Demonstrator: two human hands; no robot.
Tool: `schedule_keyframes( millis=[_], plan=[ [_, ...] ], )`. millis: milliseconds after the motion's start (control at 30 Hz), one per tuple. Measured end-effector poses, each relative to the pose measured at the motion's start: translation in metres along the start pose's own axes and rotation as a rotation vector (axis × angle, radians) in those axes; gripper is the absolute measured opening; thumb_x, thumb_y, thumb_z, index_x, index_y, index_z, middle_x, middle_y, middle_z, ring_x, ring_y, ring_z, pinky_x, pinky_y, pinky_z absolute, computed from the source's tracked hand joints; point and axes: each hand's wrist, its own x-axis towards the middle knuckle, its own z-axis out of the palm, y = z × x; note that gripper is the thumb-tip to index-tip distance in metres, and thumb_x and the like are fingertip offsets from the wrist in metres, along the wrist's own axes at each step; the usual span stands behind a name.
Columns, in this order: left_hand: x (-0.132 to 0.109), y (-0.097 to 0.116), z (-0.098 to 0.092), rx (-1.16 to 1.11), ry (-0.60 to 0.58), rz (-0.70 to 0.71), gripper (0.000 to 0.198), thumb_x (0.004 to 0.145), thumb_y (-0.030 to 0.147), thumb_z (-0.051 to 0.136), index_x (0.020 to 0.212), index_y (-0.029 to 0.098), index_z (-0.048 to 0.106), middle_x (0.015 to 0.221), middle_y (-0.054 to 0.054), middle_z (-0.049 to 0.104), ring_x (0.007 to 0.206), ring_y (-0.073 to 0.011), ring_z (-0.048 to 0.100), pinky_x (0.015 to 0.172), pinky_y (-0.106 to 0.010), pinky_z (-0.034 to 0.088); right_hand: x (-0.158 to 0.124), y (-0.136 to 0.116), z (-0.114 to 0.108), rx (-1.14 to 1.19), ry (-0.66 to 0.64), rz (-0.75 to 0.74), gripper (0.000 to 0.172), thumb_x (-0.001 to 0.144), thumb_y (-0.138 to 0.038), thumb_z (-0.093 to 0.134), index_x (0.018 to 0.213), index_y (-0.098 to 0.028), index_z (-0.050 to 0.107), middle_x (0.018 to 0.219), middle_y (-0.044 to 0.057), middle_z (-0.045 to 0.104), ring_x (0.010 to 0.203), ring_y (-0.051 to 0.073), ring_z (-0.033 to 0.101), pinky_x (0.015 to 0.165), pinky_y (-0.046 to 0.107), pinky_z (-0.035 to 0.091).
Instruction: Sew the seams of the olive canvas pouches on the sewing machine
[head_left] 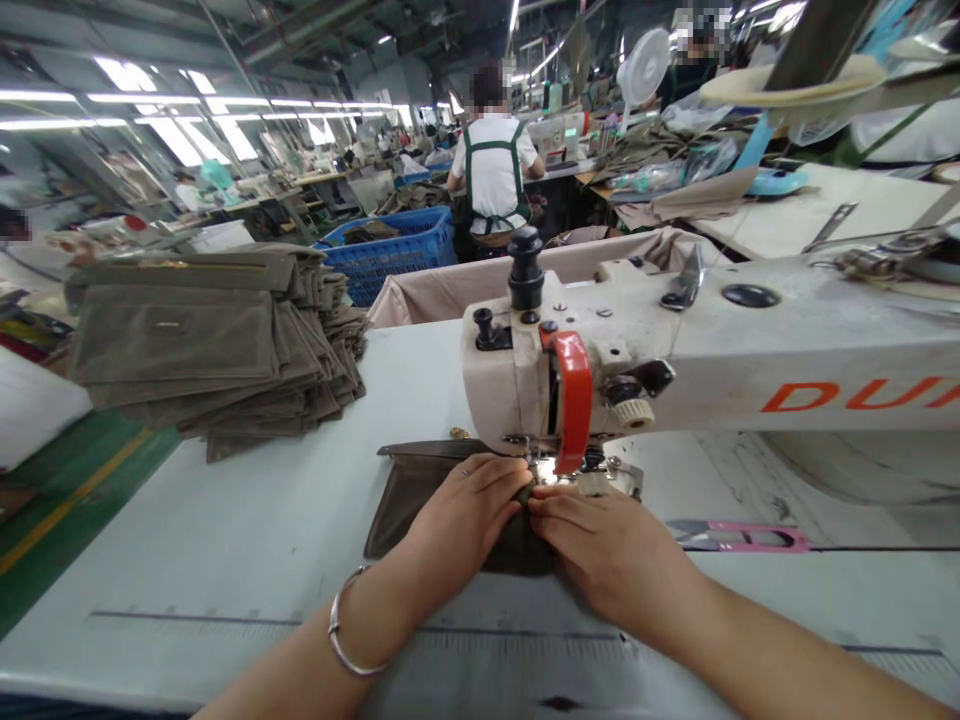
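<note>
rows of lit workstations blur into the distance beyond the hands, where a person in green apron straps shows only from behind. nearer, a pale desk carries an olive-brown fabric piece, lying directly beneath both hands; they cover much of its right part, and its far right edge is lost under the head of a sewing machine. the stitching point is hard to make out beside the orange guard, and the machine's lettering is cut off, right of the hands. both hands are grasping the fabric: the left hand slants in knuckles up, fingers straight and together, thumb below them; the right hand angles in opposite, fingers slightly curled, its thumb out of sight. their fingertips nearly meet. a bracelet circles the left wrist. pink-handled snips lie just right of the right hand; stacked pouches sit well beyond the left hand, leftward.
</note>
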Motion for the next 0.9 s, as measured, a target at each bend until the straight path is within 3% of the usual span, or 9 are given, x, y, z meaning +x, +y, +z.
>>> schedule_keyframes(
  millis=[433, 533, 667, 767, 833, 900],
  plan=[
    [0.002, 0.000, -0.003, 0.026, -0.028, -0.022, 0.031, 0.097, 0.019, 0.045, 0.127, 0.021, 0.051, 0.129, -0.007, 0.058, 0.123, -0.0216, 0.050, 0.109, -0.040, 0.038, 0.001, 0.001, -0.002, 0.022, -0.045, 0.040, 0.026, 0.094, -0.011, 0.043, 0.111, -0.015, 0.063, 0.111, 0.009, 0.067, 0.107, 0.022, 0.060, 0.090, 0.039, 0.048],
    [-0.002, 0.001, -0.008, -0.010, -0.058, -0.033, 0.037, 0.095, 0.026, 0.051, 0.132, 0.021, 0.048, 0.133, -0.008, 0.056, 0.126, -0.0226, 0.048, 0.110, -0.042, 0.038, -0.001, 0.002, -0.022, 0.051, -0.081, 0.052, 0.027, 0.093, -0.012, 0.045, 0.114, -0.020, 0.061, 0.115, 0.004, 0.067, 0.106, 0.021, 0.059, 0.094, 0.041, 0.044],
    [-0.015, 0.009, -0.013, -0.013, -0.091, 0.027, 0.065, 0.082, 0.048, 0.068, 0.136, 0.018, 0.045, 0.140, -0.011, 0.049, 0.132, -0.0287, 0.042, 0.111, -0.049, 0.037, -0.010, 0.008, -0.063, 0.128, -0.213, 0.182, 0.043, 0.077, -0.001, 0.052, 0.110, -0.026, 0.060, 0.113, 0.002, 0.063, 0.112, 0.023, 0.052, 0.098, 0.043, 0.040],
    [-0.020, 0.019, -0.012, 0.014, -0.069, 0.107, 0.043, 0.089, 0.034, 0.061, 0.126, 0.015, 0.054, 0.131, -0.011, 0.057, 0.126, -0.0248, 0.049, 0.109, -0.042, 0.043, -0.013, 0.019, -0.071, 0.133, -0.280, 0.247, 0.045, 0.074, 0.004, 0.050, 0.107, -0.025, 0.059, 0.110, 0.004, 0.060, 0.108, 0.024, 0.052, 0.094, 0.043, 0.043],
    [-0.020, 0.025, -0.011, 0.045, -0.027, 0.152, 0.032, 0.091, 0.020, 0.052, 0.121, 0.010, 0.056, 0.126, -0.012, 0.059, 0.122, -0.0230, 0.052, 0.108, -0.038, 0.044, -0.010, 0.026, -0.061, 0.122, -0.250, 0.289, 0.035, 0.077, 0.000, 0.053, 0.104, -0.022, 0.059, 0.108, 0.007, 0.059, 0.103, 0.024, 0.055, 0.089, 0.042, 0.047],
    [-0.018, 0.030, -0.009, 0.104, -0.008, 0.186, 0.033, 0.088, 0.011, 0.047, 0.120, 0.006, 0.056, 0.125, -0.014, 0.059, 0.121, -0.0248, 0.052, 0.108, -0.040, 0.044, -0.004, 0.032, -0.044, 0.079, -0.161, 0.357, 0.020, 0.082, -0.008, 0.057, 0.099, -0.018, 0.059, 0.102, 0.008, 0.059, 0.093, 0.024, 0.059, 0.081, 0.040, 0.050]
  ],
)
